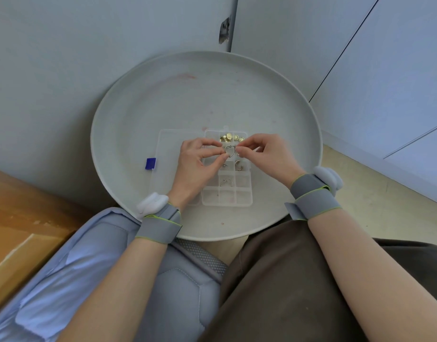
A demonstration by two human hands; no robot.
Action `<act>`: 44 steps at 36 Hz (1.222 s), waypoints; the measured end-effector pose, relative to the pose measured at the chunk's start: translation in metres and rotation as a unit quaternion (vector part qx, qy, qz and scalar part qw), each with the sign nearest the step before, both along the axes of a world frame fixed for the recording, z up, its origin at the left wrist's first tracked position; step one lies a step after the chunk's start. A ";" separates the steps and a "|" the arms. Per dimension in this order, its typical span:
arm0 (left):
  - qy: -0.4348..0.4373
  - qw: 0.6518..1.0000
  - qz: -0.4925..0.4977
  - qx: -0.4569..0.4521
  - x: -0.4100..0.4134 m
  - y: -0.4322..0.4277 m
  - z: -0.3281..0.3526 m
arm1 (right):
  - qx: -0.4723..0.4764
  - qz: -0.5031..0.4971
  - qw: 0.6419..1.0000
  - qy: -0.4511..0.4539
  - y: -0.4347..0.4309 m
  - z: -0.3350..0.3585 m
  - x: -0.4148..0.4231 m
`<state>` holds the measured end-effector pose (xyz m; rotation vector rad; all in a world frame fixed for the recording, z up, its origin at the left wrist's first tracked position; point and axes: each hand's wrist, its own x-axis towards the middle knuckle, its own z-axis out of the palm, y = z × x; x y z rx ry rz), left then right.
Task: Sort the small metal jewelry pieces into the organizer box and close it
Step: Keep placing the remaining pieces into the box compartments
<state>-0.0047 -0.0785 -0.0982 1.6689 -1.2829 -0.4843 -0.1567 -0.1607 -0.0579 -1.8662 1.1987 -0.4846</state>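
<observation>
A clear plastic organizer box [227,197] lies open on a round white tray [143,114], its lid [173,137] folded flat to the left. Both hands hover over the box's upper compartments. My left hand [196,166] and my right hand [264,154] pinch a thin heart-shaped metal ring [229,151] between their fingertips, one on each side. Several gold pieces [231,138] fill a top compartment. Small silver pieces [238,165] lie in the middle row, and another silver hoop [226,181] rests one row lower. The bottom compartments look empty.
A small blue square [150,163] lies on the tray left of the lid. Pale walls stand behind the tray. A cardboard box [17,243] sits at the left, a light blue bag [109,267] and my lap below the tray's near rim.
</observation>
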 end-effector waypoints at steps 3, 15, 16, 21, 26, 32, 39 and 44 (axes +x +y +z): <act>0.004 1.000 -0.006 0.006 -0.001 0.001 0.000 | 0.001 -0.002 1.000 -0.002 -0.002 -0.002 0.000; 0.005 1.000 -0.007 0.012 0.000 0.003 0.004 | 0.004 0.026 1.000 -0.003 0.000 -0.001 0.001; 0.005 1.000 -0.005 0.012 0.000 0.004 0.005 | 0.005 0.031 0.999 -0.007 0.000 -0.001 0.001; 0.008 1.000 0.022 0.008 0.001 0.006 0.009 | 0.040 0.047 0.998 -0.018 0.000 0.002 -0.004; 0.022 0.999 0.048 0.008 0.004 0.006 0.011 | 0.069 0.086 0.994 -0.002 0.003 0.004 -0.009; -0.003 0.999 0.041 0.012 0.005 0.005 0.005 | 0.078 0.133 0.986 0.058 0.009 0.005 -0.009; -0.012 0.999 0.040 0.010 0.005 0.004 0.002 | 0.041 0.185 0.976 0.110 0.017 0.006 -0.003; -0.014 0.999 0.037 0.014 0.006 0.004 0.002 | 0.005 0.175 0.974 0.144 0.019 0.007 0.000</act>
